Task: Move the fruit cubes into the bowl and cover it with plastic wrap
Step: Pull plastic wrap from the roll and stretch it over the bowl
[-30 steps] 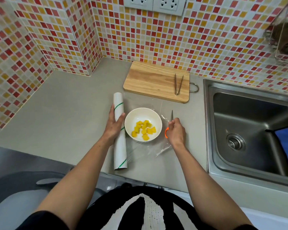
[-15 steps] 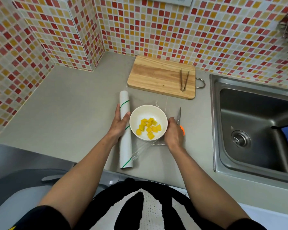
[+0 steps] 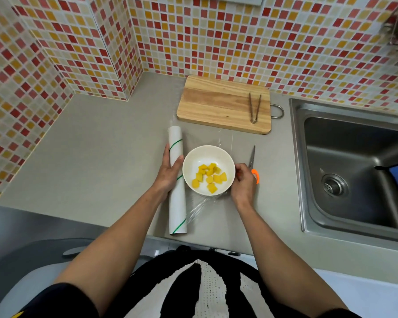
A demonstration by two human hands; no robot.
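1. Nearest to the camera, a black and white garment (image 3: 200, 288) filled the bottom edge, and both bare forearms reached from it over the grey bench (image 3: 90, 157).
2. The left hand (image 3: 170, 172) rested on the white plastic wrap roll (image 3: 177, 184) with its fingers curved around the tube, so it held the roll down. The roll lay along the bench, just left of the bowl.
3. The white bowl (image 3: 208, 171) stood on a pulled-out sheet of plastic wrap (image 3: 199, 207). The sheet was transparent and hard to see; only its wrinkles near the roll and a thin edge behind the bowl were visible.
4. The yellow fruit cubes (image 3: 210, 177) lay inside the bowl, uncovered.
5. The right hand (image 3: 244, 182) was at the right side of the bowl with its fingers curled at the rim. Whether it pinched the wrap or only touched the bowl, I could not tell.
6. This hand hid most of the orange handle of the scissors (image 3: 253, 161); the blade pointed away.
7. Farther back, metal tongs (image 3: 255, 107) lay on a wooden cutting board (image 3: 216, 104).
8. The steel sink (image 3: 354, 168) was cut off at the right edge.
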